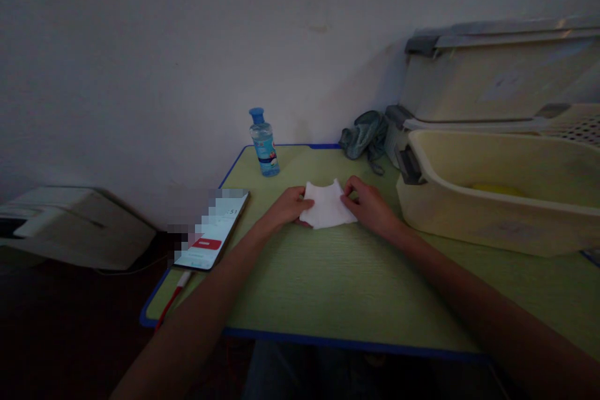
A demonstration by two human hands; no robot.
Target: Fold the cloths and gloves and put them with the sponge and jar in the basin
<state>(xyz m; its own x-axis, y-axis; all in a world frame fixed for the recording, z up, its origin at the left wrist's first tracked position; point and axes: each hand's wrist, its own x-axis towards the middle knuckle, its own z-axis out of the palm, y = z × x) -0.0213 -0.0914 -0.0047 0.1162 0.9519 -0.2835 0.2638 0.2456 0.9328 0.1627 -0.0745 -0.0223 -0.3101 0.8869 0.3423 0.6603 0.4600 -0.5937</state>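
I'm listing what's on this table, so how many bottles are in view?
1: the bottle stands near the back left corner of the table, beyond the white cloth that the left hand and right hand hold. The tub could hide others.

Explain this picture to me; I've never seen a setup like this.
There is no machine here: a person works bare-handed, filmed from one camera on their head, looking forward and down. The left hand grips a white cloth, thumb on top; the right hand has its fingertips at the opposite edge. On the green table are a blue-capped bottle, a phone with a red cable, and, to the right, a cream bin.
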